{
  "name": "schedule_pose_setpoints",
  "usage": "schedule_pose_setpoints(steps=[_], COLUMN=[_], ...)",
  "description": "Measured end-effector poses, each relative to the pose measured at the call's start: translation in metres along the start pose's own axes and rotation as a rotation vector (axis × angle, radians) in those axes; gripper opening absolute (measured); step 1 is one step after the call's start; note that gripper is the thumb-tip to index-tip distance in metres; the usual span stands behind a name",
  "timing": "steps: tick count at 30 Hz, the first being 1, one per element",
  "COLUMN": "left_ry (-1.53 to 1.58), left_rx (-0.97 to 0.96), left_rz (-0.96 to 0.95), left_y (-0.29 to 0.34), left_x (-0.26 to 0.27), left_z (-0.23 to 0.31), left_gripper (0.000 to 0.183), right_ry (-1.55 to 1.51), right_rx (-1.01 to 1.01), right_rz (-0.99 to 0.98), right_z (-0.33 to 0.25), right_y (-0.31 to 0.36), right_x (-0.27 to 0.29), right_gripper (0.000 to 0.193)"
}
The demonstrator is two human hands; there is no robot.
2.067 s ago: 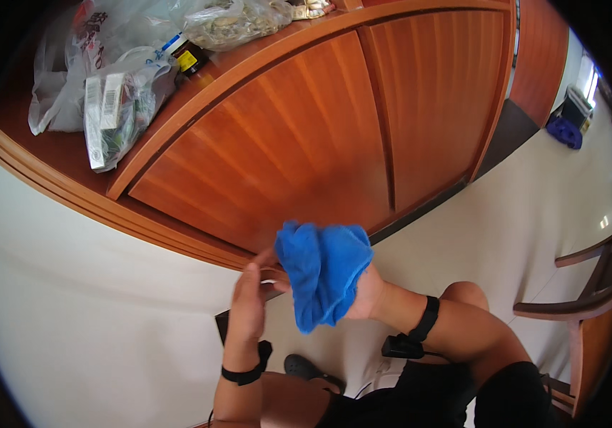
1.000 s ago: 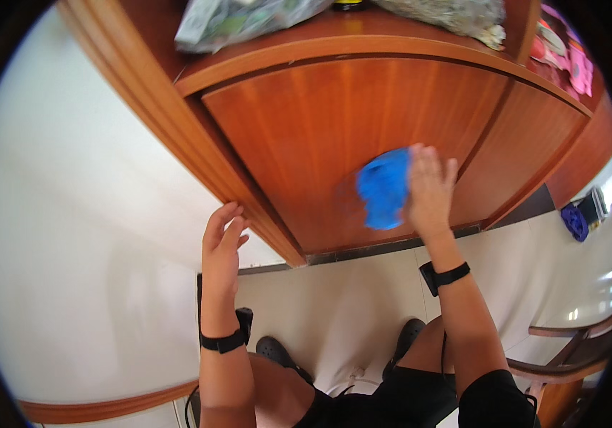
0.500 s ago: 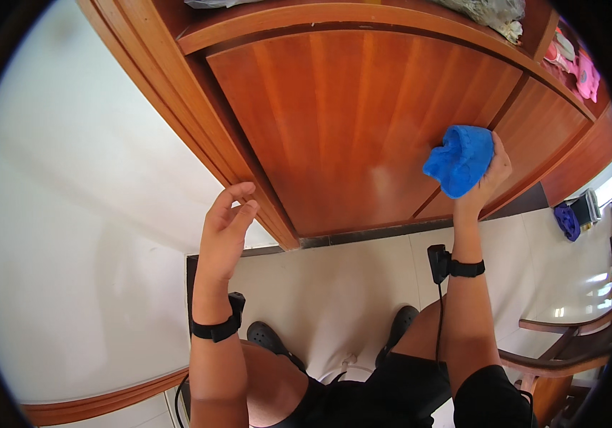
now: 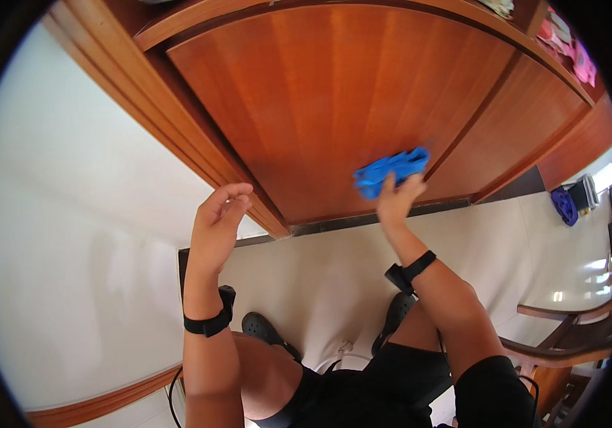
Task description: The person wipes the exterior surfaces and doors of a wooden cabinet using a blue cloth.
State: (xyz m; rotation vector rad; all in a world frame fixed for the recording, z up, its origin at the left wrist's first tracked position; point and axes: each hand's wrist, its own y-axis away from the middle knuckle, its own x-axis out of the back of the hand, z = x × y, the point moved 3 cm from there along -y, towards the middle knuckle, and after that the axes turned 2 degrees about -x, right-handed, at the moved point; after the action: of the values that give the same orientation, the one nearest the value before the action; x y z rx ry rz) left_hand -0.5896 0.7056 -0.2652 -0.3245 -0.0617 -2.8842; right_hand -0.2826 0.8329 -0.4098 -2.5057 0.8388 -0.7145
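Observation:
A crumpled blue cloth [image 4: 393,171] lies against the lower part of the reddish-brown wooden cabinet door [image 4: 306,107]. My right hand [image 4: 400,200] is closed on it, slightly blurred. Part of the cloth hides under the fingers. To the left, my left hand [image 4: 219,214] hovers beside the wooden door frame [image 4: 199,157], with nothing in it. Its fingers bend loosely, the thumb a little apart from them. Both wrists wear black straps with a small device.
A white wall [image 4: 70,214] rises on the left. Above the doors runs a shelf with pink items [image 4: 583,63] at its right end. Wooden chair arms [image 4: 570,314] stand at lower right. A purple bundle [image 4: 564,207] lies on the pale tiled floor [image 4: 477,250] further right.
My right hand has moved left and down across the cabinet door with the blue cloth, which is now flatter. My left hand has hardly moved. The view has shifted slightly.

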Motion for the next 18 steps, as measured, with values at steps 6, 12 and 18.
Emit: schedule_pose_setpoints(steps=[6,12,18], left_ry=[-0.034,-0.125,-0.127], left_rx=[-0.111,0.001,-0.005], left_rz=[0.027,0.005,-0.021], left_y=[0.001,0.005,0.007], left_x=[0.001,0.018,0.016], left_z=[-0.003,-0.004,-0.006], left_gripper=[0.022,0.025,0.027], right_ry=[-1.061,-0.952,-0.993], right_rx=[-1.485,-0.647,-0.567], right_rz=[-0.399,-0.167,0.041], right_z=[-0.010,-0.070,-0.010], right_y=[-0.003,-0.063,-0.062], right_x=[-0.015,0.034,0.003], right_gripper=[0.039,0.028,0.029])
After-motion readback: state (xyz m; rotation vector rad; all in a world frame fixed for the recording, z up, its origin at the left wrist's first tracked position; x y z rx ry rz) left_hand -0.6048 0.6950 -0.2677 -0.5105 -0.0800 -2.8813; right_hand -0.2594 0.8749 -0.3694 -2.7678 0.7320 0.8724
